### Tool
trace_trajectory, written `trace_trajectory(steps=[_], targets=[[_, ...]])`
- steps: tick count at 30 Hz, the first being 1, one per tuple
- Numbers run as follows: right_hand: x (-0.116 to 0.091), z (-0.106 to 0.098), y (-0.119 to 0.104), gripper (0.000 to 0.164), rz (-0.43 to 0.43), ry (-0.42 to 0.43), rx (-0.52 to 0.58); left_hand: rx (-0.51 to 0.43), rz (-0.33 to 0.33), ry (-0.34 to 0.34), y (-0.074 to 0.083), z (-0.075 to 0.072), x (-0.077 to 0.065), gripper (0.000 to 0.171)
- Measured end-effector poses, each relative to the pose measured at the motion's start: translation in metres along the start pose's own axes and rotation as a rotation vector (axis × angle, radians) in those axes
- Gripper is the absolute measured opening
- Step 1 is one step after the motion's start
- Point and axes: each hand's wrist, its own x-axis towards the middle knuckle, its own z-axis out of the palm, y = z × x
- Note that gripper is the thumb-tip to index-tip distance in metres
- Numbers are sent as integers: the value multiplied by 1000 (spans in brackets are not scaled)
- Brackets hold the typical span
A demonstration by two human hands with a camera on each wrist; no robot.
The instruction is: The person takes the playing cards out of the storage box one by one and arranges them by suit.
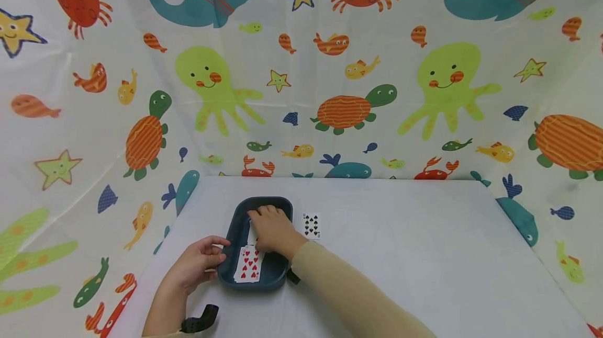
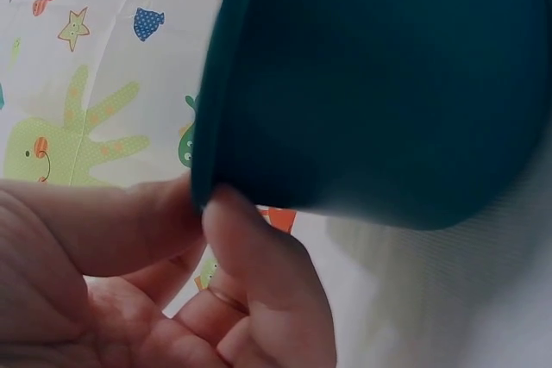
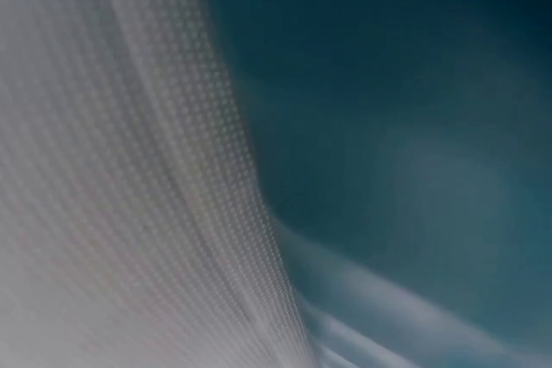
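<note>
A dark blue tray (image 1: 259, 286) stands on the white table. At its left side my left hand (image 1: 195, 262) pinches the rim between thumb and finger; the left wrist view shows this hand (image 2: 250, 273) close up on the tray wall (image 2: 345, 84). Inside the tray my right hand (image 1: 275, 229) spans a pale playing card (image 1: 252, 233), fingers at its far end and thumb at the near end. Closer to me in the tray lies a heart card (image 1: 248, 265), with other card edges beneath it. The right wrist view is blurred and hides the fingers.
A spade card (image 1: 311, 226) lies face up on the table (image 1: 400, 254), just right of the tray. Behind the table hangs a cloth (image 1: 292, 108) printed with sea animals. Black straps (image 1: 201, 319) sit at the wrists.
</note>
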Motion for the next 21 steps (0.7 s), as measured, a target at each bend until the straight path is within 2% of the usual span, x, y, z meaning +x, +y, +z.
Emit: trace_trajectory(steps=[10, 21], targets=[[3, 1, 0, 85, 55, -48, 8, -12, 4, 12, 0, 2, -2, 38], [3, 3, -1, 81, 47, -35, 21, -16, 15, 7, -2, 2, -3, 38]])
